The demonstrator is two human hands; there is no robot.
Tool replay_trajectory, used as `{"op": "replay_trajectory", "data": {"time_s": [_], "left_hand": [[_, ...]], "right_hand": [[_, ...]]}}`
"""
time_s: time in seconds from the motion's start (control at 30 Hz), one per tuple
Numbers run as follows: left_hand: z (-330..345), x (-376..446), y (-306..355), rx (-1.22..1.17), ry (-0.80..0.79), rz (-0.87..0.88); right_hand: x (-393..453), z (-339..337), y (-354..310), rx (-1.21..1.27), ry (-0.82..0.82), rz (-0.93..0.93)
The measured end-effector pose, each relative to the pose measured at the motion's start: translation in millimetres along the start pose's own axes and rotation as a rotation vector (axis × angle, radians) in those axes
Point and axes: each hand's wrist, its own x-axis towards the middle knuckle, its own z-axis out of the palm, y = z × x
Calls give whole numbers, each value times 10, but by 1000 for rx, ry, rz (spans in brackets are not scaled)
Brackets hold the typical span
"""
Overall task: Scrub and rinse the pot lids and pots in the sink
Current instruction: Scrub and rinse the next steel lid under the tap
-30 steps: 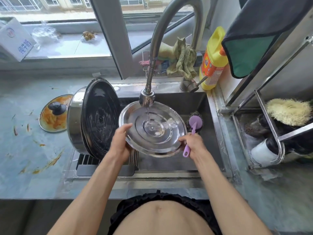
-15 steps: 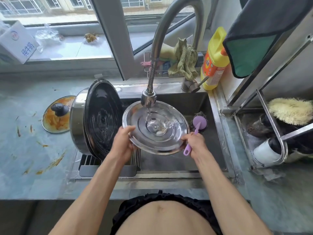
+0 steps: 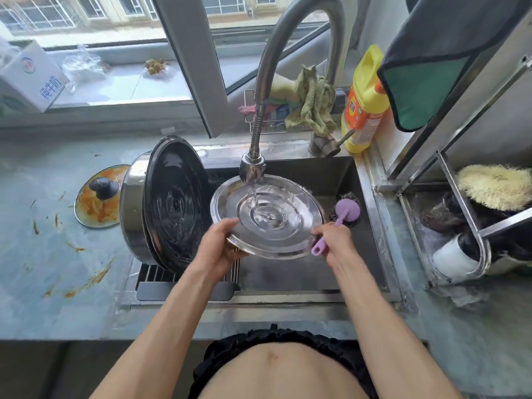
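I hold a round steel pot lid [image 3: 270, 214] flat over the sink [image 3: 365, 203], its hollow side up, under the running faucet head [image 3: 252, 167]. My left hand [image 3: 220, 249] grips its near-left rim. My right hand [image 3: 334, 241] pinches the right rim while also holding a purple-handled scrub brush [image 3: 345, 211] with a steel-wool head. A steel pot [image 3: 132, 214] lies on its side at the sink's left edge on a drying rack [image 3: 184, 279], with a dark lid [image 3: 175, 203] leaning against its mouth. A glass lid [image 3: 99, 197] smeared with orange sauce lies on the counter.
A yellow detergent bottle [image 3: 364, 102] and green rags [image 3: 312, 102] stand behind the sink. A metal rack [image 3: 460, 226] with a yellow sponge [image 3: 496, 187] is at right. A towel [image 3: 431, 67] hangs above. Orange food smears [image 3: 74, 283] spot the left counter.
The steel lid has tilted slightly and shifted under the water stream. Both hands keep their grip; the view has drifted a little.
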Motion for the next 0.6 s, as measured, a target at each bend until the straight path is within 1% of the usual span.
{"op": "replay_trajectory", "data": {"time_s": [0.07, 0.17, 0.27, 0.37, 0.4, 0.5, 0.6], "left_hand": [[-86, 42, 79, -47, 25, -21], [-124, 67, 135, 35, 64, -17], [-64, 66, 70, 39, 59, 58], [9, 57, -32, -6, 35, 148], [39, 42, -54, -16, 28, 169], [103, 13, -153, -56, -12, 179], [115, 12, -236, -86, -38, 97]], "right_hand": [[13, -59, -63, -18, -5, 0], [42, -99, -66, 82, -32, 36], [4, -95, 13, 126, -38, 78], [-73, -56, 135, 164, -129, 146], [-74, -40, 161, 159, -136, 159], [-61, -23, 173, 114, -90, 159], [-26, -2, 104, 51, 13, 38]]}}
